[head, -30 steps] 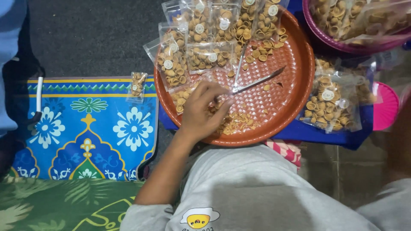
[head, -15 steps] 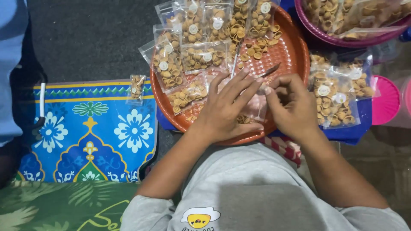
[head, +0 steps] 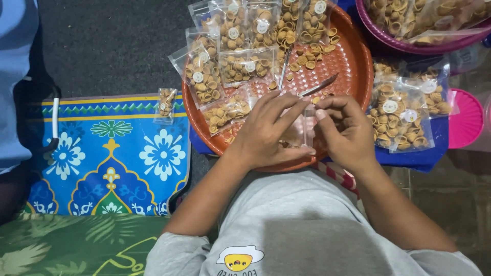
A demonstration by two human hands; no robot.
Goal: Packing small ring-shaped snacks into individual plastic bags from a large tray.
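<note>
While a small filled bag (head: 165, 105) lies alone on the blue flowered mat (head: 110, 153), the left hand (head: 268, 130) and the right hand (head: 345, 130) meet over the round orange tray (head: 353, 66). Both hands pinch a small clear bag (head: 305, 130) between curled fingers. Filled snack bags (head: 232, 66) lie on the tray, with more bags (head: 406, 110) just right of it.
</note>
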